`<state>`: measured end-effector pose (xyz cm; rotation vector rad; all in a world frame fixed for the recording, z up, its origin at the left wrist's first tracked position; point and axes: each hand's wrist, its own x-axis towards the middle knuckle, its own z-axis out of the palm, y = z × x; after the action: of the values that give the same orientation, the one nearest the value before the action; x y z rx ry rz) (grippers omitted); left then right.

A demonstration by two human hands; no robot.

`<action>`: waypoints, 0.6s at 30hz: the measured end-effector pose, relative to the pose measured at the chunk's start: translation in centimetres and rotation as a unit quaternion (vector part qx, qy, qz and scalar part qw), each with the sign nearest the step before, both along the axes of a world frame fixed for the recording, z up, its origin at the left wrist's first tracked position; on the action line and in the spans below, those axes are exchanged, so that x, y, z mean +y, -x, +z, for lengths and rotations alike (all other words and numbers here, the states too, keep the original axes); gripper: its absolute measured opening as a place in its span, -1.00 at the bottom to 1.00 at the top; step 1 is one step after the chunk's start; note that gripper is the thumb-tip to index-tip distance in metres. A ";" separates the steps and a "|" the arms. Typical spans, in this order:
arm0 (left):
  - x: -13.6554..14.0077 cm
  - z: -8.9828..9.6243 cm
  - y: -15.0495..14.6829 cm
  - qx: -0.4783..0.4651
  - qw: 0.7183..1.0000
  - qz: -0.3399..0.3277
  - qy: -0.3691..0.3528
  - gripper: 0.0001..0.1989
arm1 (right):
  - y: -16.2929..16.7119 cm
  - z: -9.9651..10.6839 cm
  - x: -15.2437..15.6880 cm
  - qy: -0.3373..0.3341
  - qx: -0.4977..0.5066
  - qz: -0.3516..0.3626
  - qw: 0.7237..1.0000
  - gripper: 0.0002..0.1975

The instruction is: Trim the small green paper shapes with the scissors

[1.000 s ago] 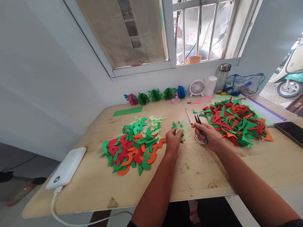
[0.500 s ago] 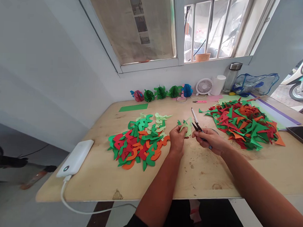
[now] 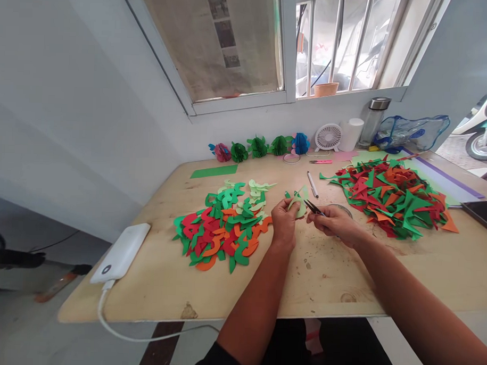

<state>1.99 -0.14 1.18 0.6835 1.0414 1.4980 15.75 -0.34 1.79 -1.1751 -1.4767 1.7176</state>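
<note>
A pale green paper piece is pinched in the left hand and held up just above the desk, near its middle. A pair of small black scissors is gripped in the right hand, with the blades pointed left and laid against the paper piece. Whether the blades are parted or closed cannot be told.

Two heaps of cut paper are seen on the desk. One heap of curved pieces in green, pale green, red and orange is spread to the left of the hands. One heap of pointed scraps in red, green and orange is spread to the right, farther off. A roll of tape is partly hidden just behind the right hand.

One pen is laid beyond the hands, and one pink-handled tool farther still. Five paper balls are lined along the far edge: one pink, three green, one blue. To their right are found one small white fan, one white cup, one bottle and one clear bag. One green strip is laid at the far left. One white power bank with its cable is placed at the near left, and one dark phone at the right edge.
</note>
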 end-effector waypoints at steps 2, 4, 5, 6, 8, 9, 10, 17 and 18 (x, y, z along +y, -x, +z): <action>0.0 0.0 0.0 -0.005 1.000 0.006 -0.005 -0.79 | 0.1 0.1 0.0 -0.004 -0.008 -0.002 1.000 -0.79; 0.1 0.1 0.0 -0.008 1.000 0.012 -0.009 -0.78 | 0.1 0.2 -0.1 -0.011 -0.016 -0.007 1.000 -0.79; 0.1 0.1 0.0 -0.007 1.000 0.014 -0.008 -0.77 | 0.1 0.2 -0.1 -0.014 -0.019 -0.010 1.000 -0.78; 0.1 0.2 0.0 -0.004 1.000 0.015 -0.005 -0.76 | 0.1 0.2 -0.1 -0.017 -0.021 -0.015 1.000 -0.78; 0.1 0.2 0.0 0.007 1.000 0.019 0.006 -0.75 | 0.1 0.1 -0.1 -0.021 -0.025 -0.023 0.999 -0.79; 0.0 0.3 0.1 0.015 0.999 0.024 0.013 -0.74 | 0.1 0.1 -0.1 -0.023 -0.026 -0.028 0.999 -0.80; 0.0 0.3 0.1 0.026 0.999 0.033 0.019 -0.72 | 0.1 0.2 -0.1 -0.025 -0.027 -0.034 0.999 -0.80; -0.6 0.6 0.2 0.147 0.989 0.028 -0.008 -0.46 | 0.3 0.4 -0.1 -0.023 -0.031 -0.071 0.997 -0.78; -0.6 0.5 0.2 0.159 0.987 0.012 -0.014 -0.49 | 0.3 0.4 -0.1 -0.024 -0.029 -0.073 0.997 -0.78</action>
<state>1.82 -0.72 1.70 0.9553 1.2741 1.4566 15.42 -0.47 2.18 -1.2836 -1.4212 1.5550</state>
